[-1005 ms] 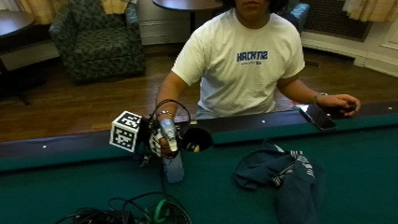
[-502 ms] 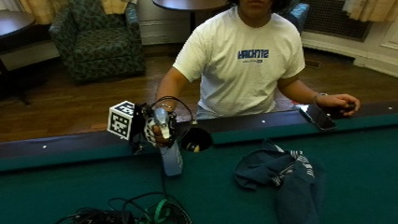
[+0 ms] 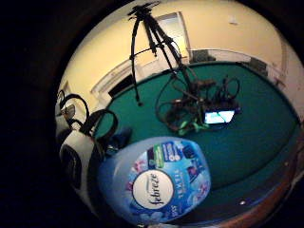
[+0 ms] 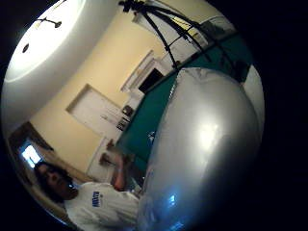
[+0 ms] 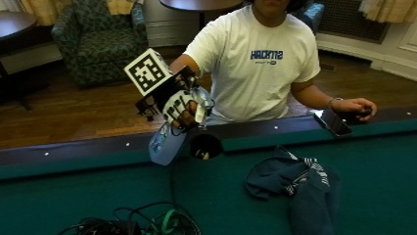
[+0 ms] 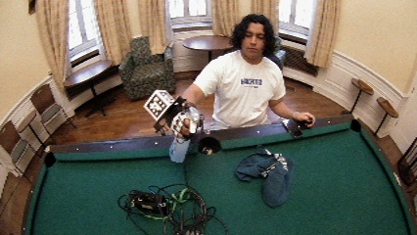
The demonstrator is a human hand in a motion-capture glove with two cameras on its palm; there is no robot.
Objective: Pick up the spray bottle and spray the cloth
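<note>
**Spray bottle lifted off the green table, cloth yet to be sprayed**

Nearest the camera, one tangle of cables [image 5: 133, 226] lies on the green felt of the table [image 5: 78, 196]. To its right, in the middle of the felt, one dark blue cloth [image 5: 296, 183] sits crumpled and untouched. Above the far rail, the gloved right hand [image 5: 179, 108] has its fingers curled round the neck of the single spray bottle [image 5: 164, 143] — a second ago the bottle stood lower, its base at the felt; now it hangs tilted in the air, clear of the table, left of the cloth and well apart from it. The little finger side palm view shows the bottle's blue label [image 3: 164, 183] close against the palm. That points to the pick-up being done; what remains, by this reading, is swinging the nozzle right toward the cloth and squeezing the trigger. Farther back, the person's bare left hand [image 5: 355, 106] rests on the rail beside one phone [image 5: 332, 123] — fingers loosely curled, holding nothing.
</note>
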